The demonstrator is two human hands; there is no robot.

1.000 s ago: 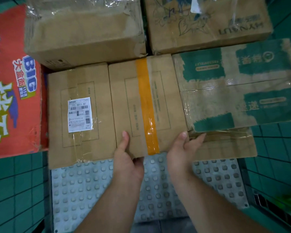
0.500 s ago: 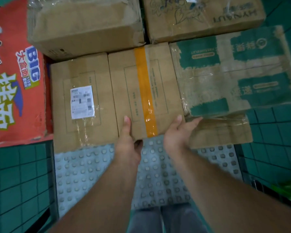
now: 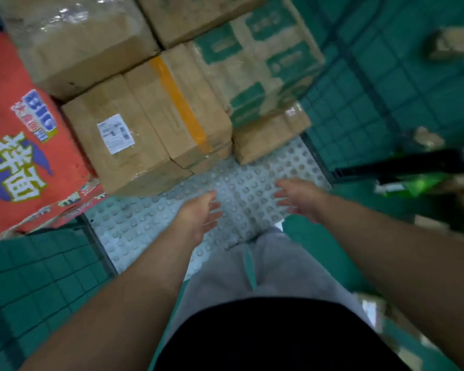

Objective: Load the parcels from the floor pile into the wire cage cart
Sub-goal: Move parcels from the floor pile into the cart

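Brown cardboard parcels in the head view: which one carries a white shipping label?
The plain brown cardboard box between the red printed carton and the orange-taped box; only it shows a white label on top.

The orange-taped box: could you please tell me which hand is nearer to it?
Left. The left hand is open just below the near edge of the orange-taped box, not touching it; the right hand, also open, is farther right, below the green-printed box.

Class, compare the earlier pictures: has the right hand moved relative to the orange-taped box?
Yes. The right hand has left the orange-taped box and pulled back from it, now over the studded panel.
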